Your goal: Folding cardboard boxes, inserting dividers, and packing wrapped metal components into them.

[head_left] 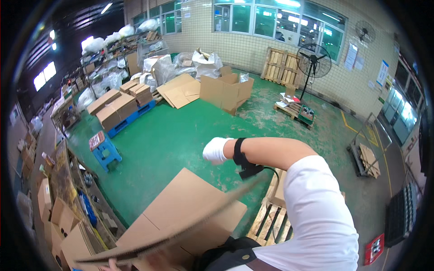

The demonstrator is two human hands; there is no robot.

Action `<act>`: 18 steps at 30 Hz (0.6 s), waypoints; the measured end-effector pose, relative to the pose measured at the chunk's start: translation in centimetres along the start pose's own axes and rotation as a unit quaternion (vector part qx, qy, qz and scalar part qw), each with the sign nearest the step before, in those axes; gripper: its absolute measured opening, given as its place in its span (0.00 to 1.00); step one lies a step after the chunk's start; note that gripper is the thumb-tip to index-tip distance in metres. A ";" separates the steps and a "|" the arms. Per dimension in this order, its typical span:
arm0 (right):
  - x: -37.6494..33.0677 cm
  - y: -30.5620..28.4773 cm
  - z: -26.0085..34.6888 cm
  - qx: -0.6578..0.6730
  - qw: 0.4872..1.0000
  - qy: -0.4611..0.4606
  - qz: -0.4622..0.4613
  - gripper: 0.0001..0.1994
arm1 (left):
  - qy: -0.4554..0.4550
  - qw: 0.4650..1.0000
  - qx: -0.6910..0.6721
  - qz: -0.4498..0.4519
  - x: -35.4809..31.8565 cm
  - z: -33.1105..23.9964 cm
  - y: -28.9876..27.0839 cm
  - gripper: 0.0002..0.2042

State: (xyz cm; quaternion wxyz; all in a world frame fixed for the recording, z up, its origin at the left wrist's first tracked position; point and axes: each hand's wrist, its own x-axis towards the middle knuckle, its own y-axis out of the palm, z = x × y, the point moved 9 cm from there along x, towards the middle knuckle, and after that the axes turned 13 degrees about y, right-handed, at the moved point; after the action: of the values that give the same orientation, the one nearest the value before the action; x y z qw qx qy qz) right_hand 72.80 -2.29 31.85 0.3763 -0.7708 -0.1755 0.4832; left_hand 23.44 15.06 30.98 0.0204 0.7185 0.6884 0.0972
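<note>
A flat brown cardboard sheet [199,224], seen nearly edge-on and blurred, slants up from the lower left in front of me. My left hand [113,265] shows only its fingers at the lower edge, closed on the sheet's near end. Stretched out over the green floor, my right hand [215,150] wears a white glove and touches nothing visible; its fingers are turned away and hidden. A black strap with a small device [246,165] wraps that wrist. Beyond the sheet lies another creased cardboard sheet [181,196].
A wooden pallet [269,223] is beside my right arm. To the left stand a blue stool [105,151] and a cluttered workbench [72,180]. Cardboard stacks [116,108], an open carton [224,92] and a standing fan [313,63] are farther off. A trolley [366,156] stands right.
</note>
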 end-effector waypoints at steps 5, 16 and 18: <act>-10.2 0.5 7.2 0.203 0.945 -0.252 0.047 0.48 | -0.091 0.993 0.071 -0.021 -2.6 -1.1 -0.1 0.27; -9.8 6.4 10.5 0.321 0.887 -0.214 0.255 0.40 | -0.102 0.974 0.020 0.200 8.4 8.9 -1.0 0.28; -7.7 4.8 7.2 0.286 0.934 -0.161 0.140 0.29 | -0.113 0.963 0.012 0.243 9.0 10.4 -0.4 0.29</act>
State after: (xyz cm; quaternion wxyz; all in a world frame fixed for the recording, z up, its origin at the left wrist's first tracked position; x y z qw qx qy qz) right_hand 62.40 -7.36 31.14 0.4761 -0.5588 0.0213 0.6787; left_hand 25.06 25.13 21.69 0.0657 0.8707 0.4873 0.0093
